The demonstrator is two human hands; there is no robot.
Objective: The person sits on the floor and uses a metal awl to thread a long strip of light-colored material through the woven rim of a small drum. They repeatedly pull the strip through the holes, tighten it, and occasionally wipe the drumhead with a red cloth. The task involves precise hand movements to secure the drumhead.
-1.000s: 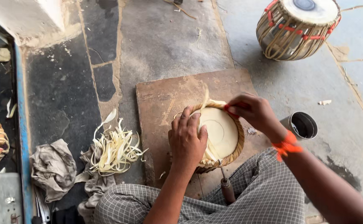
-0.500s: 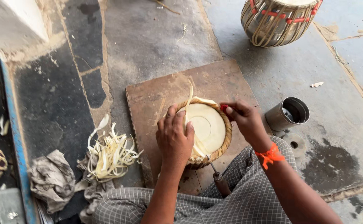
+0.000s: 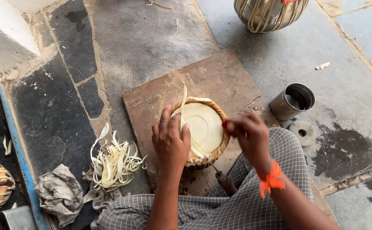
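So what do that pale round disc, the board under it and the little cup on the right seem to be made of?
The disc looks like stretched hide: matte, cream, smooth, with a braided tan rim, though hide is a guess. The board seems to be worn wood, brown, scuffed and unpolished. The cup looks like dull grey metal with a thin rim. The left hand presses on the disc.

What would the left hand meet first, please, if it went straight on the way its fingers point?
The left hand points up-frame. Beyond the pale strip at its fingertips, it would probably slide onto the bare wooden board.
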